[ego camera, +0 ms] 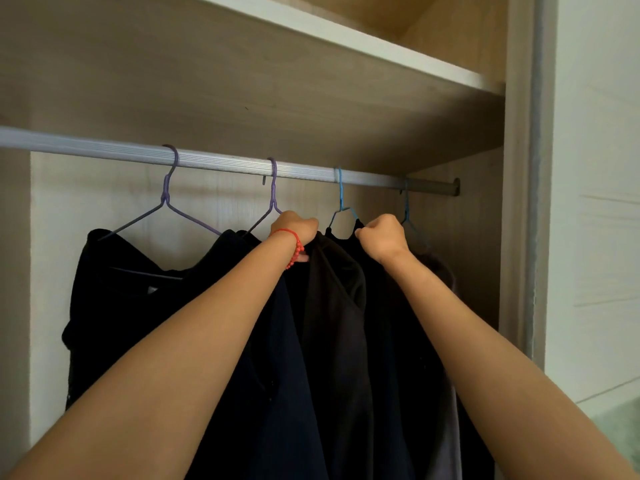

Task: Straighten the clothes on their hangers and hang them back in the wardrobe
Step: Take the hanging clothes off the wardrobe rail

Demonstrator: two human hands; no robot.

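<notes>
Several dark garments hang from a silver rail (pixel 221 160) inside the wardrobe. A black garment (pixel 337 289) hangs on a blue wire hanger (pixel 341 202) in the middle. My left hand (pixel 294 225), with a red bead bracelet at the wrist, grips that garment's left shoulder just under the hanger. My right hand (pixel 382 237) pinches its right shoulder at the neckline. Two purple hangers (pixel 169 199) (pixel 273 192) to the left carry dark clothes that sit askew. A fourth, blue hanger (pixel 406 206) at the far right is partly hidden behind my right hand.
A wooden shelf (pixel 311 81) runs just above the rail. The wardrobe's side panel and door frame (pixel 526 202) stand close on the right, beside a white wall. The rail's left stretch holds no hangers.
</notes>
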